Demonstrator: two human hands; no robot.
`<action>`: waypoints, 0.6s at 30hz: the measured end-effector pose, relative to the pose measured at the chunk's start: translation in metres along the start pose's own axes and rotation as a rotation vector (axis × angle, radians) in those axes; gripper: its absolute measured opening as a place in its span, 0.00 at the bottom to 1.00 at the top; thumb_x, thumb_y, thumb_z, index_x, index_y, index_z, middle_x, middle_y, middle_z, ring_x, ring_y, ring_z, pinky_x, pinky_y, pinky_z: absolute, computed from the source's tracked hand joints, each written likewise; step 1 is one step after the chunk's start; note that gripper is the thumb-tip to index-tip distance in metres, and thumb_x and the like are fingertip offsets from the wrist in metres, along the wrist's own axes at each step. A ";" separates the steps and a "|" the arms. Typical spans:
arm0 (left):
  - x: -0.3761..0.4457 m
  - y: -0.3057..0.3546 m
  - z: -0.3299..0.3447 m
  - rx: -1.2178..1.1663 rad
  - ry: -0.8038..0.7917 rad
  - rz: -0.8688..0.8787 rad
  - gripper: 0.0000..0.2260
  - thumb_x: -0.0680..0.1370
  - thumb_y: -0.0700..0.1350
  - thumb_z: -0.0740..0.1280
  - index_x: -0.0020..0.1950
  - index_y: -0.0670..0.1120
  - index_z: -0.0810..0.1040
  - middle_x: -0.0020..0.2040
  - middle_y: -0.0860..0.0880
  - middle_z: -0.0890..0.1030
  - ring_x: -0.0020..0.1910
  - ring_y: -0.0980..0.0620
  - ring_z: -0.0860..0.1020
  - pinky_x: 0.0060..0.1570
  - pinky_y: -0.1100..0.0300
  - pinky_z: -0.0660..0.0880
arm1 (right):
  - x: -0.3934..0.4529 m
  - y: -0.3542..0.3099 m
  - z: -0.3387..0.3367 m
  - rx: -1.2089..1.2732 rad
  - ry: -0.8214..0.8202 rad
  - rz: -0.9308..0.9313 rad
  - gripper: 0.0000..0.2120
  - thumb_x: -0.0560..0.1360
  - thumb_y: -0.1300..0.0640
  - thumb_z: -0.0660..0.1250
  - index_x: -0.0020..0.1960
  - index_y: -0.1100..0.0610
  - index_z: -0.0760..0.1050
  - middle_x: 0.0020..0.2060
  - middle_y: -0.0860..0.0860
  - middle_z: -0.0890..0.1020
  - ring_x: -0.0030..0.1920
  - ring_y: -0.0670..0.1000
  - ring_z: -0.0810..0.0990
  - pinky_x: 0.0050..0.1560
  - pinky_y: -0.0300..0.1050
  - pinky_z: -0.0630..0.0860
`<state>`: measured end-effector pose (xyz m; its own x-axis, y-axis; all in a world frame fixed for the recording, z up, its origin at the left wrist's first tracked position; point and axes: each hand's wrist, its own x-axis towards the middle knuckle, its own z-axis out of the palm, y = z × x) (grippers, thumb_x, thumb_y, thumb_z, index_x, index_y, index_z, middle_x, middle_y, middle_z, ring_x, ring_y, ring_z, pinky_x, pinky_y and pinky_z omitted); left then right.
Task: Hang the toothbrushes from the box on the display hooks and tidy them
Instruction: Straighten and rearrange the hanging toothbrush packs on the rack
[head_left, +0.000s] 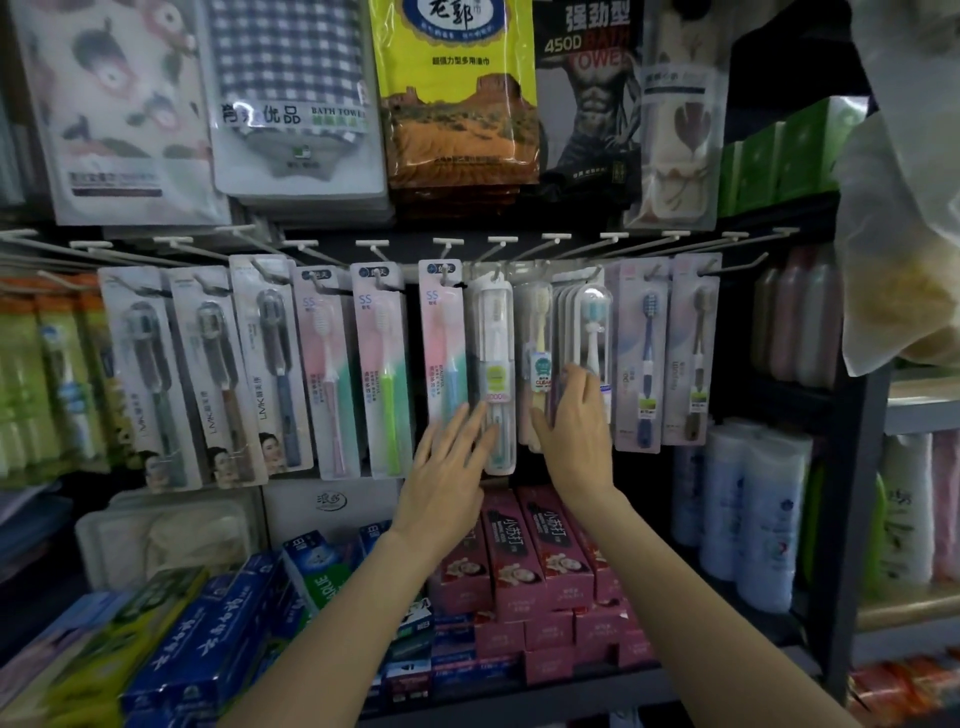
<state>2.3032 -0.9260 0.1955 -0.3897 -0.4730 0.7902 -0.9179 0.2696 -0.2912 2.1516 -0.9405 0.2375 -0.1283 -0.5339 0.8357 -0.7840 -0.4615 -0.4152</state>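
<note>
We see a row of toothbrush packs hanging from the display hooks at the far side of the shelving, and both of our hands are up among the middle packs. Our left hand is released, fingers straight and spread, the fingertips laid against the lower end of the white cased toothbrush pack, with the pink-and-blue pack just to its left. We judge this flat touch is there to steady the pack and push it square so it hangs straight.

Our right hand is also released, with its fingers lying flat over the lower part of the stack of clear packs and the thumb beside the yellow toothbrush pack. It appears to be pressing the stack back and lining it up with its neighbours rather than grasping anything.

The box named in the task is not in view, and neither hand carries a toothbrush, so we take this to be the tidying stage. Below, on the nearer shelf, stand pink toothpaste cartons.
</note>
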 end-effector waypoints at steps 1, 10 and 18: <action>-0.003 -0.006 -0.004 0.001 0.011 -0.011 0.36 0.61 0.34 0.73 0.68 0.42 0.68 0.70 0.42 0.68 0.70 0.44 0.61 0.70 0.45 0.57 | 0.000 -0.005 -0.001 -0.006 0.034 -0.029 0.20 0.75 0.60 0.66 0.65 0.64 0.66 0.57 0.60 0.72 0.57 0.59 0.73 0.52 0.52 0.75; -0.064 -0.120 -0.063 0.052 -0.005 -0.156 0.38 0.62 0.36 0.75 0.69 0.43 0.65 0.70 0.43 0.69 0.69 0.45 0.62 0.68 0.46 0.54 | -0.020 -0.108 0.037 -0.053 -0.046 -0.147 0.21 0.75 0.58 0.67 0.64 0.65 0.67 0.58 0.62 0.71 0.59 0.61 0.70 0.57 0.52 0.70; -0.091 -0.202 -0.088 0.083 -0.106 -0.101 0.33 0.63 0.37 0.76 0.66 0.40 0.72 0.68 0.43 0.71 0.66 0.42 0.71 0.64 0.44 0.62 | -0.035 -0.173 0.088 -0.070 -0.049 -0.055 0.21 0.69 0.61 0.73 0.57 0.66 0.70 0.51 0.65 0.72 0.51 0.65 0.72 0.49 0.57 0.74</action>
<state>2.5311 -0.8631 0.2298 -0.2973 -0.5811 0.7576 -0.9540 0.1481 -0.2607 2.3450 -0.9042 0.2485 -0.0558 -0.5437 0.8374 -0.8297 -0.4413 -0.3418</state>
